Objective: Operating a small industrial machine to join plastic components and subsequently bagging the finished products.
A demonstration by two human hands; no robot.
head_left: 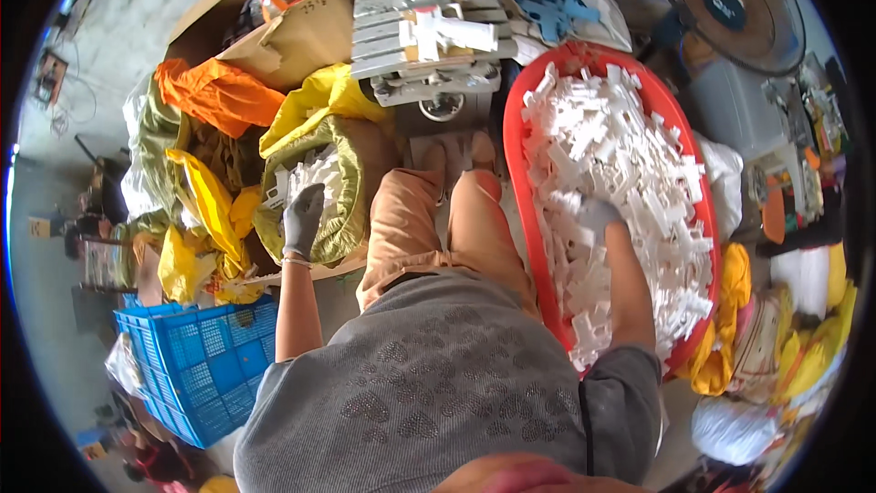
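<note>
A large red tub (516,178) heaped with white plastic parts (620,155) sits at the person's right. The gloved right hand (598,215) is dug into the heap's middle, its grip hidden. The gloved left hand (303,217), fingers curled, rests on more white pieces (315,169) inside an olive-yellow sack (342,210).

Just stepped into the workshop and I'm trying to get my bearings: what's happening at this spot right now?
A seated person in grey gloves works between two heaps of small white plastic parts. The right hand is dug into the parts filling the red oval plastic tub on that side. The left hand reaches into the olive-green sack, touching the white parts there. A grey metal machine stands ahead of the knees, and a blue plastic crate sits by the left elbow.
</note>
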